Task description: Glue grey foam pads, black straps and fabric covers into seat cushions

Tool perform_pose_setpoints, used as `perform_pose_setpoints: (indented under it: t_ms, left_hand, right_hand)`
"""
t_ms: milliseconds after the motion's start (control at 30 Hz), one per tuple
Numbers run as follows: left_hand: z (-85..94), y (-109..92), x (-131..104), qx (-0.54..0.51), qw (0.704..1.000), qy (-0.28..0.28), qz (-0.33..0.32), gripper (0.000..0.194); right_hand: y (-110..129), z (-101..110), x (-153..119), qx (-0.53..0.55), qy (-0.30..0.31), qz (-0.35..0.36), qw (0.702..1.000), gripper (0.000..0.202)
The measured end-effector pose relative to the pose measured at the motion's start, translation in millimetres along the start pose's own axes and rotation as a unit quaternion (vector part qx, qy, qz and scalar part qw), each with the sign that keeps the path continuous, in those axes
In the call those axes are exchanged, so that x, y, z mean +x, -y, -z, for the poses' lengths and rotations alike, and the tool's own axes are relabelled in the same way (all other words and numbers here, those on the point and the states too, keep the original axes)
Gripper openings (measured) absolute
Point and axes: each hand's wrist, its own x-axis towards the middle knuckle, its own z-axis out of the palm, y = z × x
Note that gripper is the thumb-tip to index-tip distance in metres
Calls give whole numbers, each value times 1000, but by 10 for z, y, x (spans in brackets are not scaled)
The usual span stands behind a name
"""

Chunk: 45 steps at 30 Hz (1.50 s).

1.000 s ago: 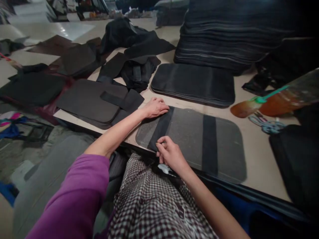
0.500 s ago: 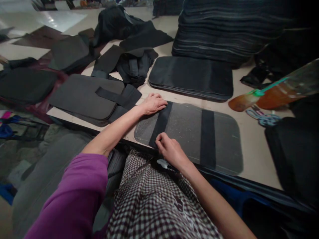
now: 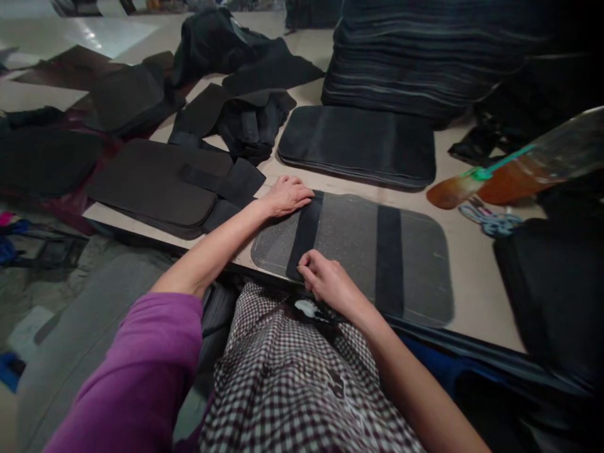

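Observation:
A grey rounded panel (image 3: 346,233) lies at the table's near edge with two black strips across it. My left hand (image 3: 289,196) rests flat at the far end of the left black strip (image 3: 307,229), fingers stretched out and pressing down. At the near end of that strip, my right hand (image 3: 325,275) has thumb and forefinger pinched together on its edge. The right black strip (image 3: 389,258) lies across the panel untouched, apart from both hands.
Left of the panel sits a pile of dark rounded panels (image 3: 160,176) with loose strips on top. Behind are a low black stack (image 3: 358,141) and a tall stack (image 3: 425,63). A bottle of orange-brown liquid (image 3: 514,176) lies at right beside a coil of cord (image 3: 491,217).
The near end of the left strip has shifted slightly right with my right hand, so it lies straighter across the panel. My left hand stays at the far end.

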Motion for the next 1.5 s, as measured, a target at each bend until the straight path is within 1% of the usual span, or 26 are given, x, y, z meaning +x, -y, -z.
perform_pose_setpoints:
  t_ms: [167, 333, 433, 533, 667, 733, 800, 833, 900, 967, 1000, 1033, 1100, 1167, 1267, 1367, 1433, 1500]
  left_hand:
    - [1, -10, -3, 8, 1000, -7, -3, 42]
    - [6, -69, -21, 31, 999, -7, -1, 43]
    - [-2, -113, -30, 48, 999, -16, -6, 46]
    - [-4, -152, -36, 58, 998, -31, -12, 47]
    - [3, -192, -45, 64, 997, -38, -12, 50]
    - [5, -209, -51, 67, 997, -32, -12, 50]
    - [5, -225, -57, 67, 997, -27, -8, 50]
    - [6, -234, -61, 65, 998, -25, -6, 50]
    - [6, -250, -68, 61, 998, -21, -2, 50]
    - [6, -260, -72, 55, 998, -19, -2, 50]
    - [4, -260, -71, 53, 998, -19, -3, 50]
    - [2, -256, -68, 51, 999, -19, -5, 50]
    - [0, -246, -57, 50, 999, -20, -5, 50]
    - [19, -252, -54, 54, 998, -16, 0, 51]
    - [76, -313, -78, 67, 998, -1, 14, 52]
    - [64, -308, -78, 81, 997, 6, 5, 54]
    - [21, -227, -48, 96, 995, 3, -4, 56]
    - [-16, -149, -9, 103, 995, 7, 1, 51]
  right_hand:
    - [-15, -44, 0, -33, -16, -2, 999, 5]
    - [0, -79, -9, -120, -18, -14, 992, 6]
    - [16, -107, -17, -195, -31, -21, 980, 10]
    - [42, -135, -34, -270, -39, -24, 962, 15]
    - [63, -192, -93, -325, -42, -10, 945, 22]
    - [43, -203, -153, -324, -49, 12, 945, 24]
    - [-7, -164, -243, -293, -62, 53, 953, 24]
    - [-43, -120, -298, -265, -77, 76, 958, 22]
    - [-129, 11, -417, -208, -132, 110, 963, 19]
    - [-215, 163, -525, -180, -207, 117, 954, 19]
    - [-250, 227, -567, -181, -236, 118, 948, 22]
    - [-278, 273, -597, -186, -252, 122, 942, 27]
    - [-310, 292, -617, -195, -247, 148, 938, 34]
    - [-318, 211, -593, -204, -212, 196, 935, 42]
    - [-341, -31, -512, -242, -163, 271, 917, 55]
    - [-447, -264, -354, -276, -191, 305, 891, 59]
    - [-524, -358, -225, -282, -202, 316, 883, 58]
    - [-560, -398, -146, -275, -212, 316, 883, 57]
